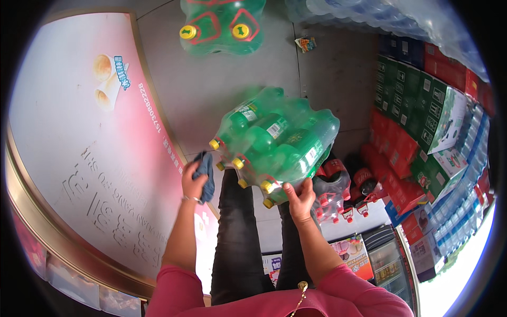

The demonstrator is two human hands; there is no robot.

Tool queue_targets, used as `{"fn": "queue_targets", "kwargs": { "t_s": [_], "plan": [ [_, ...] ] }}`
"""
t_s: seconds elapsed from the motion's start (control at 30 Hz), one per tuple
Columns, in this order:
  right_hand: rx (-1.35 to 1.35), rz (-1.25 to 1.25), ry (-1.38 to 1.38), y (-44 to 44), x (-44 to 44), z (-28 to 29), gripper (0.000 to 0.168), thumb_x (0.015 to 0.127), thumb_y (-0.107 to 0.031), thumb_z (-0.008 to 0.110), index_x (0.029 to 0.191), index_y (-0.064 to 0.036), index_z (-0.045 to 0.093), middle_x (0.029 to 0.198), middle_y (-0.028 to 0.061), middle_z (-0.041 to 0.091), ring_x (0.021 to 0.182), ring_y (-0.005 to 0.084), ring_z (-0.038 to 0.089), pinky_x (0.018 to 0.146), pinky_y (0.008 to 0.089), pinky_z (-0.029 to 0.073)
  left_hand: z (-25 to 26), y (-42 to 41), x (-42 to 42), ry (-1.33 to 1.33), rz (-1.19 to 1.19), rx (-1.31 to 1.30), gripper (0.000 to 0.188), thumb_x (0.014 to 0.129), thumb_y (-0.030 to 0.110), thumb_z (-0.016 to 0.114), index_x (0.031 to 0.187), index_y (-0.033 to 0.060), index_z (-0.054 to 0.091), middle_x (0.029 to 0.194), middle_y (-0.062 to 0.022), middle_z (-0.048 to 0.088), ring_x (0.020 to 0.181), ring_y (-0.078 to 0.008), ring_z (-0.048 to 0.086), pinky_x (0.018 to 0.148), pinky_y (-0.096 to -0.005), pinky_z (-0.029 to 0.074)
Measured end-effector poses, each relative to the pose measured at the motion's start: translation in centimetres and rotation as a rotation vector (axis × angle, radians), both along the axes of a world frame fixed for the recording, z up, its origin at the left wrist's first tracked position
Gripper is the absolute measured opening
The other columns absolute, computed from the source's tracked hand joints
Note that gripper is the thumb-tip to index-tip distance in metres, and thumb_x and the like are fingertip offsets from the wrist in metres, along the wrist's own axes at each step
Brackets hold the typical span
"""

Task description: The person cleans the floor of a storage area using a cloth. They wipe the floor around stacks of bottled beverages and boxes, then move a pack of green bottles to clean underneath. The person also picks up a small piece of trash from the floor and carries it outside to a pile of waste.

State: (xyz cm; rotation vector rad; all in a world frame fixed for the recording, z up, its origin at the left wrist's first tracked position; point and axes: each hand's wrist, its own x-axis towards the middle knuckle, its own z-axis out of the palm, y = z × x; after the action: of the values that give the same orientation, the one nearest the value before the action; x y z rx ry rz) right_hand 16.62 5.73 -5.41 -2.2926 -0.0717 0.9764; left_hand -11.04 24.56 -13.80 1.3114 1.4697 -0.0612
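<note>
A shrink-wrapped pack of green plastic bottles [273, 138] with yellow caps lies tilted in front of my legs. My right hand [302, 200] grips the pack's near right edge, fingers under the film by the caps. To the left of the pack, my left hand [195, 180] is closed around a blue-grey cloth [206, 176] and is apart from the bottles. A second wrapped pack of green bottles [222, 27] stands upright on the floor at the top. Whether the held pack touches anything beneath it cannot be told.
Wrapped dark bottles with red caps [332, 186] stand right of my legs. Red cartons [392, 142], green cartons [416, 99] and packs of clear water bottles [455, 218] are stacked at the right. A large printed panel [79, 119] fills the left. A wrapper [305, 43] lies on the floor.
</note>
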Motion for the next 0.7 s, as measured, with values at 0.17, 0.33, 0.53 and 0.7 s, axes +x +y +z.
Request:
{"fn": "queue_targets", "kwargs": {
  "t_s": [0.17, 0.33, 0.53, 0.7],
  "plan": [
    [0.161, -0.173, 0.067, 0.5, 3.1, -0.3, 0.042, 0.084, -0.029, 0.079, 0.086, -0.003, 0.045, 0.070, -0.0049, 0.048, 0.063, 0.0051, 0.040, 0.055, 0.0217, 0.035, -1.6, 6.1, 6.2, -0.566, 0.336, -0.989, 0.081, 0.074, 0.012, 0.059, 0.149, 0.0053, 0.032, 0.124, -0.0135, 0.057, 0.103, -0.0255, 0.061, 0.093, -0.0355, 0.050],
    [0.149, -0.315, 0.113, 2.0, 9.1, 0.1, 0.034, 0.090, -0.025, 0.071, 0.082, -0.007, 0.044, 0.076, -0.0056, 0.036, 0.070, 0.0056, 0.033, 0.061, 0.0216, 0.032, -1.6, 4.6, 10.9, -0.653, 0.449, -0.922, 0.057, 0.075, 0.012, 0.062, 0.129, -0.0034, 0.050, 0.105, -0.0100, 0.063, 0.090, -0.0200, 0.063, 0.082, -0.0329, 0.052],
    [0.164, -0.427, 0.306, 10.0, 6.5, 2.9, 0.027, 0.085, -0.015, 0.075, 0.095, -0.002, 0.053, 0.086, 0.0040, 0.060, 0.080, 0.0125, 0.058, 0.068, 0.0313, 0.051, -0.8, 6.9, 14.3, -0.331, 0.530, -0.467, 0.046, 0.077, 0.022, 0.064, 0.116, -0.0023, 0.061, 0.099, -0.0114, 0.066, 0.082, -0.0219, 0.064, 0.076, -0.0334, 0.053],
    [-0.118, 0.053, 0.280, 19.1, 0.8, 8.7, 0.051, 0.074, -0.027, 0.076, 0.103, -0.002, 0.043, 0.078, 0.0145, 0.061, 0.074, 0.0338, 0.064, 0.068, 0.0431, 0.049, 2.9, 11.3, 12.5, -0.831, 0.612, -0.581, 0.056, 0.086, 0.039, 0.046, 0.132, 0.0085, 0.053, 0.128, -0.0094, 0.056, 0.118, -0.0282, 0.053, 0.104, -0.0438, 0.040]
  ]
}}
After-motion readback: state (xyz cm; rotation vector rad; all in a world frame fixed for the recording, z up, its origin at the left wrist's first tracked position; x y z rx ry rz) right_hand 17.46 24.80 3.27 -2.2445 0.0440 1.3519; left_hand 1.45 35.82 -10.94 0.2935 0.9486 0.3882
